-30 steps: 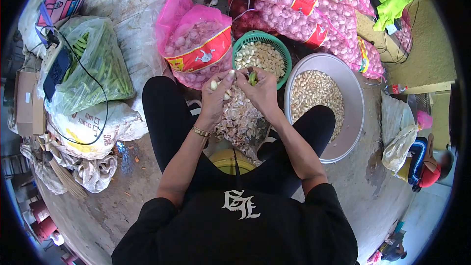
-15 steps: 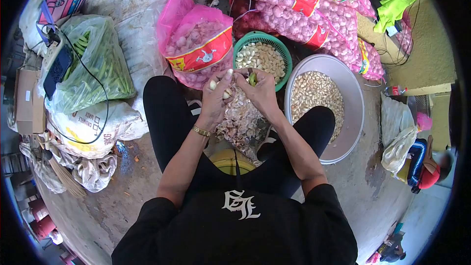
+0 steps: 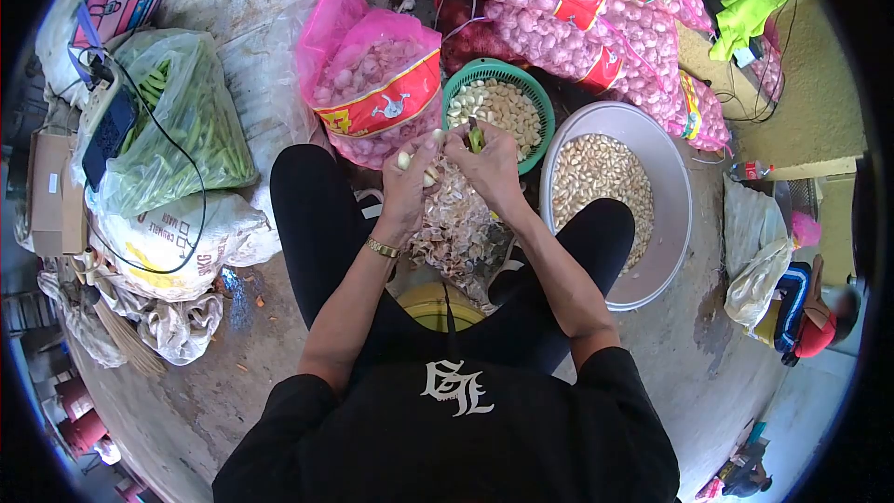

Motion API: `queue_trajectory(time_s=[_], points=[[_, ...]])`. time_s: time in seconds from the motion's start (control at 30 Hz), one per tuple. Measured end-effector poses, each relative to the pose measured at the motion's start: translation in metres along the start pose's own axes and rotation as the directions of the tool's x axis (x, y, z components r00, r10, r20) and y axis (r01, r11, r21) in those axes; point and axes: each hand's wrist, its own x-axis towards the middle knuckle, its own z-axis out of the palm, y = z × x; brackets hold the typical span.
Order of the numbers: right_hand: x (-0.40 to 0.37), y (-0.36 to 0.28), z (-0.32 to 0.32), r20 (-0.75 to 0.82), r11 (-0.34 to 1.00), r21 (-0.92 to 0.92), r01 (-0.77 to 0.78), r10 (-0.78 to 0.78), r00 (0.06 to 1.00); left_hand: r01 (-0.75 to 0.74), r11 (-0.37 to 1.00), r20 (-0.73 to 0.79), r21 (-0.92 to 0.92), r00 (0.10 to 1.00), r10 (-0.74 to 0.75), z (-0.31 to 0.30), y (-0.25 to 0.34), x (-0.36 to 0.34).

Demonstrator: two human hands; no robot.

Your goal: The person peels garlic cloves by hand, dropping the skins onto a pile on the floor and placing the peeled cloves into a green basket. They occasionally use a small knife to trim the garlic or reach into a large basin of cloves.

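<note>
My left hand (image 3: 404, 188) is closed around several pale garlic cloves (image 3: 404, 160), some showing between its fingers. Close beside it, my right hand (image 3: 489, 172) grips what looks like a small green-handled knife (image 3: 476, 139); its blade is hidden. The fingertips of both hands nearly meet at a clove. Under them lies a heap of papery garlic skins (image 3: 456, 233). Just beyond my right hand, a green basket (image 3: 548, 116) holds peeled cloves. To its right, a whitish tub (image 3: 672, 224) contains many more cloves, seemingly in water.
An open pink mesh sack of garlic (image 3: 335, 56) stands ahead on the left. More full garlic sacks (image 3: 596, 33) are stacked ahead on the right. At left are a plastic bag of green vegetables (image 3: 186, 130) and a white sack (image 3: 177, 242). My knees flank the skins.
My right hand has shifted slightly, and the green handle in it now stands more upright. My left hand stays almost in place with the cloves.
</note>
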Motion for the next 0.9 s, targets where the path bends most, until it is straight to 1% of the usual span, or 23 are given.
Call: queue_trajectory(time_s=[0.03, 0.07, 0.1, 0.13, 0.17, 0.27, 0.3, 0.33, 0.37, 0.43, 0.5, 0.57, 0.6, 0.67, 0.7, 0.77, 0.8, 0.87, 0.9], points=[[-0.001, -0.001, -0.001, 0.029, 0.997, 0.063, -0.044, 0.042, 0.999, 0.029, 0.999, -0.002, -0.040, 1.000, -0.030, 0.000, 0.001, 0.000], [-0.002, -0.002, -0.001, 0.029, 0.997, 0.064, -0.044, 0.042, 0.999, 0.059, 0.995, -0.004, -0.080, 0.998, -0.059, 0.000, 0.002, 0.000], [-0.003, -0.002, -0.002, 0.045, 0.985, 0.150, -0.081, 0.075, 0.996, 0.059, 0.995, -0.004, -0.079, 0.998, -0.059, -0.003, 0.003, 0.000], [-0.004, -0.003, -0.003, 0.064, 0.965, 0.234, -0.118, 0.106, 0.992, 0.068, 0.990, 0.046, -0.123, 0.997, -0.062, -0.007, 0.005, 0.002], [-0.004, -0.001, -0.004, 0.064, 0.965, 0.234, -0.116, 0.104, 0.993, 0.078, 0.983, 0.095, -0.166, 0.994, -0.062, -0.010, 0.006, 0.003], [-0.005, -0.003, -0.006, 0.089, 0.968, 0.213, -0.129, 0.112, 0.990, 0.064, 0.981, 0.116, -0.181, 0.992, -0.044, -0.006, 0.017, -0.002], [-0.007, -0.015, -0.004, 0.054, 0.975, 0.217, -0.051, 0.040, 0.998, 0.065, 0.981, 0.116, -0.181, 0.992, -0.045, -0.007, 0.016, -0.002], [-0.008, -0.021, -0.003, 0.019, 0.976, 0.218, 0.028, -0.033, 0.999, 0.073, 0.988, 0.098, -0.135, 0.993, -0.060, -0.009, 0.014, -0.002], [-0.008, -0.020, -0.002, 0.021, 0.976, 0.218, 0.028, -0.033, 0.999, 0.080, 0.993, 0.079, -0.088, 0.994, -0.073, -0.010, 0.013, -0.001], [-0.006, -0.019, -0.001, 0.027, 0.981, 0.035, 0.189, -0.190, 0.981, 0.060, 0.997, 0.087, -0.057, 0.995, -0.055, -0.008, 0.014, -0.004], [-0.005, -0.014, -0.002, 0.030, 0.983, 0.013, 0.182, -0.182, 0.983, 0.041, 0.999, 0.097, -0.027, 0.995, -0.038, -0.006, 0.015, -0.005], [-0.004, -0.010, -0.002, 0.035, 0.984, -0.007, 0.176, -0.176, 0.984, 0.042, 0.998, 0.038, 0.056, 0.998, -0.044, -0.007, 0.016, -0.005], [-0.003, -0.011, -0.002, 0.036, 0.978, -0.034, 0.203, -0.202, 0.979, 0.042, 0.998, 0.037, 0.056, 0.998, -0.045, -0.009, 0.016, -0.004], [-0.004, -0.013, -0.003, 0.037, 0.972, -0.063, 0.227, -0.225, 0.974, -0.055, 0.988, 0.147, 0.144, 0.988, 0.034, -0.013, 0.016, -0.002], [-0.004, -0.014, -0.003, 0.033, 0.970, -0.072, 0.233, -0.231, 0.972, -0.054, 0.988, 0.148, 0.144, 0.989, 0.032, -0.013, 0.016, -0.001], [-0.004, -0.018, -0.003, 0.030, 0.968, -0.079, 0.239, -0.237, 0.971, -0.146, 0.954, 0.158, 0.262, 0.982, 0.107, -0.012, 0.017, -0.001], [-0.004, -0.020, -0.002, 0.026, 0.966, -0.101, 0.237, -0.235, 0.972, -0.146, 0.954, 0.157, 0.262, 0.982, 0.107, -0.012, 0.016, -0.001], [-0.003, -0.019, -0.002, 0.021, 0.965, -0.122, 0.232, -0.231, 0.973, -0.216, 0.916, 0.177, 0.339, 0.971, 0.163, -0.012, 0.013, -0.001], [-0.002, -0.017, -0.002, 0.024, 0.963, -0.155, 0.219, -0.218, 0.976, -0.215, 0.916, 0.177, 0.339, 0.971, 0.162, -0.012, 0.013, -0.001]])
